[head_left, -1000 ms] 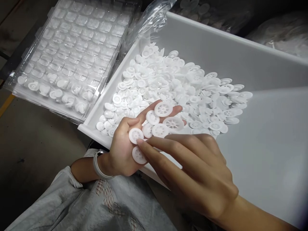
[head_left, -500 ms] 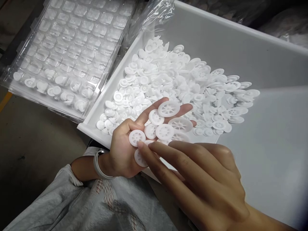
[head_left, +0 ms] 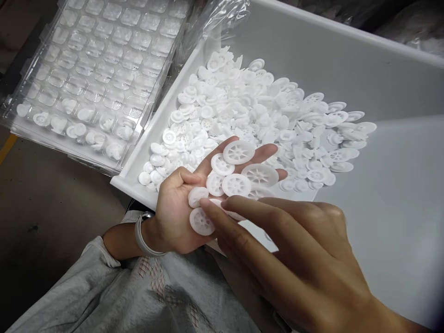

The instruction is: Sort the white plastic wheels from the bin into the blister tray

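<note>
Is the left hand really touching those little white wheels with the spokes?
Touching. The head view shows it plainly: several spoked white wheels lie right on the upturned palm of the left hand.

Pale grey bin (head_left: pixel 391 194) standing open in front of me, filling most of my view. A loose heap of white plastic wheels (head_left: pixel 256 106) is lying directly on its bottom, spreading along the side nearer the tray; many wheels are showing spokes. Clear film (head_left: pixel 227 18) is draping over one corner. Just left of the bin, a clear compartment tray (head_left: pixel 85 64) is holding small white pieces (head_left: pixel 76 130) in its nearest rows. Below, I am seeing grey floor (head_left: pixel 34 199), a yellow stripe (head_left: pixel 7 147) running across it.
</note>
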Demonstrator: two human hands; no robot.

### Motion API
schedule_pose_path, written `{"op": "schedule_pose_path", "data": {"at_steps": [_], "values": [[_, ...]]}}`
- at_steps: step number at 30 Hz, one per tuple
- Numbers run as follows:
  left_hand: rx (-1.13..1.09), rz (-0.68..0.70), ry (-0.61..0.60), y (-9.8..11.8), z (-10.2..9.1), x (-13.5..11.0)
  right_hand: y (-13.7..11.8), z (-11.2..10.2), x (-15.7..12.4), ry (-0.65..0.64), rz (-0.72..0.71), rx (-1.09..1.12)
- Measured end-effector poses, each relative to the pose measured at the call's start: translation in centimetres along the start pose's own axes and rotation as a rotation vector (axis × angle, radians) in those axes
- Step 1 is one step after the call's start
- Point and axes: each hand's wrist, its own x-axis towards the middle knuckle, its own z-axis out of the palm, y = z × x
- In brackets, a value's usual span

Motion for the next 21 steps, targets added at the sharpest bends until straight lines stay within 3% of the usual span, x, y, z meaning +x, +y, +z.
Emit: {"op": "schedule_pose_path", "data": {"at_steps": [5,10,21], "values": [[0.069,0.012,0.029,-0.11,-0.04,0.18,-0.28,0.33,0.04,0.022,-0.073,-0.038],[0.121,0.136,0.027,-0.49,-0.30,0.08,-0.38,0.60,0.12,0.000,-0.070,-0.037],[0.109,0.123,0.016,-0.22,-0.27,-0.18,-0.38,0.68,-0.42,-0.038,-0.063,-0.044]]}}
